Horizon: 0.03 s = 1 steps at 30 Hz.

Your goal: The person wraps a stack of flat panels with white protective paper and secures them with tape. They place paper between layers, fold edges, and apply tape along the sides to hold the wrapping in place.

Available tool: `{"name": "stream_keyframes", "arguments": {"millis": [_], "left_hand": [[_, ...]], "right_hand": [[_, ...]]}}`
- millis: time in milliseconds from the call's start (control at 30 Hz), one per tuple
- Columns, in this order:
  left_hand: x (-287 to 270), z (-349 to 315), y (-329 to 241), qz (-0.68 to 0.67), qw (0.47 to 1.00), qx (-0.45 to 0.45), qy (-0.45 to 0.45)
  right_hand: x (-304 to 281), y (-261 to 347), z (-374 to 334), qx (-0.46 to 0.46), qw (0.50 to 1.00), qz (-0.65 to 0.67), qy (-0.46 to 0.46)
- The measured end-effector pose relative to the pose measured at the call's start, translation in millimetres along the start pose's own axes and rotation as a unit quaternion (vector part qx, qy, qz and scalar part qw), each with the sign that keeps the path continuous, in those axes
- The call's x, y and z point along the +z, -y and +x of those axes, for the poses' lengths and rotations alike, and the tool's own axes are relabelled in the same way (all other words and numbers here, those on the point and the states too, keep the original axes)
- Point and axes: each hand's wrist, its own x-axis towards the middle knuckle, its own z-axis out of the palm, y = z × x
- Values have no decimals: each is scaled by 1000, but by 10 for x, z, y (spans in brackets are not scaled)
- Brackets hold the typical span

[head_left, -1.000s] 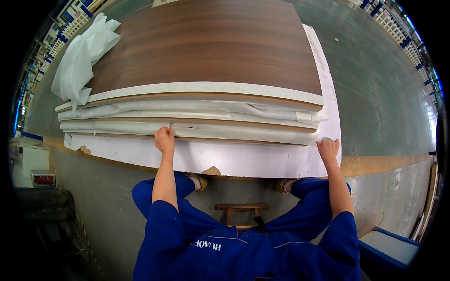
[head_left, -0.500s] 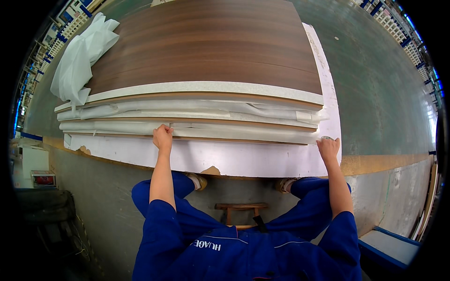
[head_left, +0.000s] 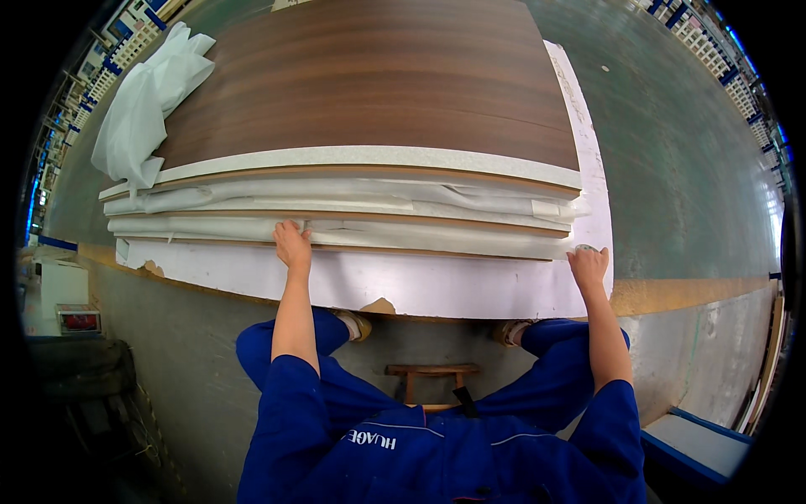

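Note:
A stack of wood-grain panels (head_left: 378, 84) with pale edges lies in front of me. White wrapping sheet (head_left: 218, 226) is folded along the front edges of the lower panels. My left hand (head_left: 293, 246) rests against this lower wrapping, its fingers a little apart on the sheet. At the stack's right front corner, my right hand (head_left: 589, 267) is closed around what looks like a roll of tape (head_left: 585, 248); the fingers cover most of it.
Under the stack is a pale board (head_left: 470, 290) with chipped edges. A loose bunch of white sheet (head_left: 138, 118) hangs over the far left corner of the top panel. A small wooden stool (head_left: 432, 370) stands between my legs. Dark green floor (head_left: 672, 168) lies to the right.
My left hand's fingers have loosened from a pinch and spread slightly on the wrapping. The right hand stays at the corner.

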Motion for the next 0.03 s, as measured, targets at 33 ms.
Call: {"name": "stream_keyframes", "arguments": {"millis": [33], "left_hand": [[-42,5,-18,15,1000,4,21]], "right_hand": [[12,-3,4,1,1000,-1,4]]}}
